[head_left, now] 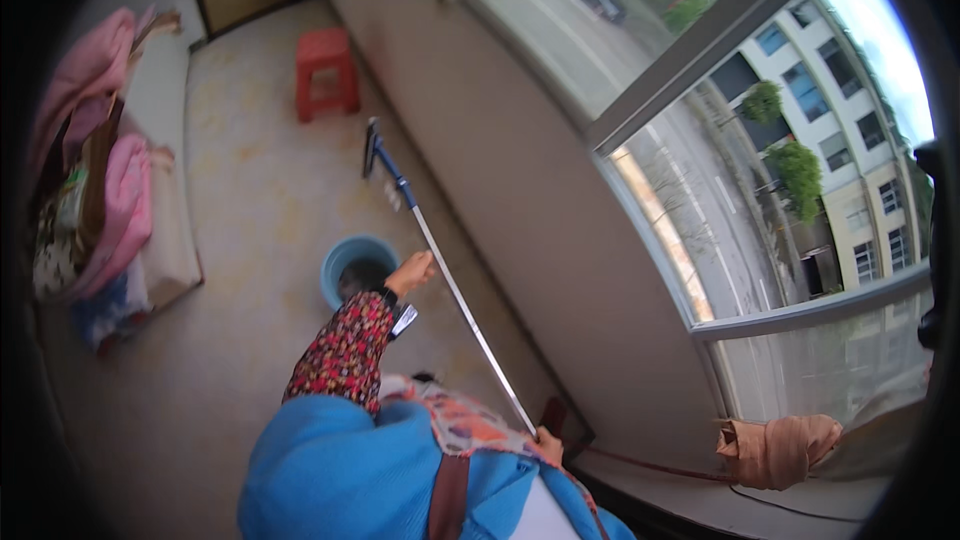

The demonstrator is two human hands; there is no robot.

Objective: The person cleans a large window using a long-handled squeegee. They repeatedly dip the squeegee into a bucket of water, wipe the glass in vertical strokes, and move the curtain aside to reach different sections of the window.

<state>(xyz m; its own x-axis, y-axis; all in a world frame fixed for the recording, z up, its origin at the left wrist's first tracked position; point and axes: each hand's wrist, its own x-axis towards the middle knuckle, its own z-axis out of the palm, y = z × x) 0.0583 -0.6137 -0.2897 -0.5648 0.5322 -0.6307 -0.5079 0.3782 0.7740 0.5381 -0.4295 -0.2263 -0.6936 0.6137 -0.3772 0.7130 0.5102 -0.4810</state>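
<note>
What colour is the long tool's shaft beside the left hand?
The shaft is silver, seen best in the head view.

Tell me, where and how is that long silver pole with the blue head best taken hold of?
Probably by the bare middle of the silver pole, coming from its left side. It is slim and straight there, away from the wider blue head, and it slants with the wall along its right, so the left likely leaves more room.

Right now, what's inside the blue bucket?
Inside the blue bucket is something dark grey, maybe water; I can't tell. The left hand and flowered sleeve cover its lower-right edge.
</note>
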